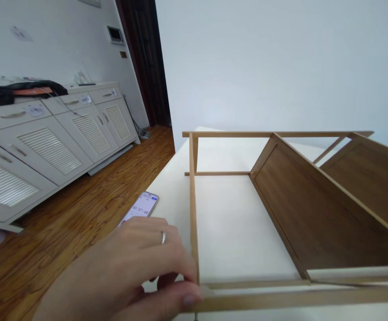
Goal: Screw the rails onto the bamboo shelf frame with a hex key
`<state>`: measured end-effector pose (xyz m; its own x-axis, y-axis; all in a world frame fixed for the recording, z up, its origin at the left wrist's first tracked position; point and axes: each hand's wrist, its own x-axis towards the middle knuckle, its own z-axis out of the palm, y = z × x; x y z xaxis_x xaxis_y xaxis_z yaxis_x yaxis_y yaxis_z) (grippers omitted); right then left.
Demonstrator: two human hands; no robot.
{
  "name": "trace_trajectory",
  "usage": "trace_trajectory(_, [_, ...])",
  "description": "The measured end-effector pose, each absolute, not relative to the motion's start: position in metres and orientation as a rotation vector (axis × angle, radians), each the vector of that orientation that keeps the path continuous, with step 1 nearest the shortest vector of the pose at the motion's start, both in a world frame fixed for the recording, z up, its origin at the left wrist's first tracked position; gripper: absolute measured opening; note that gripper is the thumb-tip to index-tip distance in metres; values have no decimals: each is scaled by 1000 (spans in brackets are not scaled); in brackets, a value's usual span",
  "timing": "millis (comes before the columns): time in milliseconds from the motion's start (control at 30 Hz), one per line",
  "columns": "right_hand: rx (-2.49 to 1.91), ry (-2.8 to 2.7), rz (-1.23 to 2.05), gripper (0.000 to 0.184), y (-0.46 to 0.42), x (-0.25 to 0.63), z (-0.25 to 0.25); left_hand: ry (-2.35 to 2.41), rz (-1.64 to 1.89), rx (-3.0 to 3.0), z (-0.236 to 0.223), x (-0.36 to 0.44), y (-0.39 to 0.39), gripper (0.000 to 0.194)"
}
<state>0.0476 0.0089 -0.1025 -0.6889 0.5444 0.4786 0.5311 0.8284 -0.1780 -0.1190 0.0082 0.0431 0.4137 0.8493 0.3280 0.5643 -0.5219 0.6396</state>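
Observation:
My left hand (147, 267), with a ring on one finger, reaches in from the lower left. Its fingers are curled, and thumb and forefinger close on the near left corner of a light-brown wooden shelf frame (194, 209). The fingertips partly hide that corner. Thin bars form the frame's open end, while darker brown panels (341, 205) stand slanted across it farther right. It rests on a white table (240, 223). A small dark bit shows beneath my curled fingers, too little to name. My right hand is out of view.
A phone (143, 206) showing a running timer lies at the table's left edge, partly behind my hand. White cabinets (76, 129) with a dark bag (23, 91) on top line the left wall. Wooden floor (90, 214) lies between; a white wall (263, 67) rises behind the table.

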Motion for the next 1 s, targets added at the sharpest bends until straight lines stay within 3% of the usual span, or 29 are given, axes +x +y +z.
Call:
trace_trajectory(67, [-773, -2519, 131, 61, 22, 43, -104, 1186, 789, 2220, 43, -122, 11, 7])
trace_trajectory(133, [-688, -2606, 423, 67, 28, 40, -106, 1175, 739, 2234, 44, -127, 13, 10])
trace_trajectory(233, [-511, -2705, 943, 48, 20, 42, -116, 1186, 752, 2305, 46, -130, 12, 10])
trace_trajectory(333, [-417, -2746, 1149, 33, -5, 48, -135, 1193, 730, 2369, 51, -130, 7, 8])
trace_trajectory(500, [-340, -2466, 1726, 50, -33, 42, -157, 1302, 640, 2393, 57, -134, -5, 18])
trace_trajectory(600, [-302, -2441, 1620, 42, -30, 42, -135, 1305, 595, 2356, 59, -138, -13, 25])
trace_trajectory(700, [-116, -2668, 1194, 32, -29, 61, -79, 1315, 578, 2363, 57, -139, -19, 33])
trace_trajectory(800, [-197, -2642, 722, 32, -34, 92, -13, 1371, 602, 2400, 52, -137, -24, 38])
trace_trajectory(867, [-361, -2520, 522, 42, -35, 110, 17, 1397, 634, 2405, 48, -136, -25, 40])
trace_trajectory(1000, [-441, -2345, 309, 33, -20, 128, 33, 1449, 614, 2408, 41, -132, -23, 40])
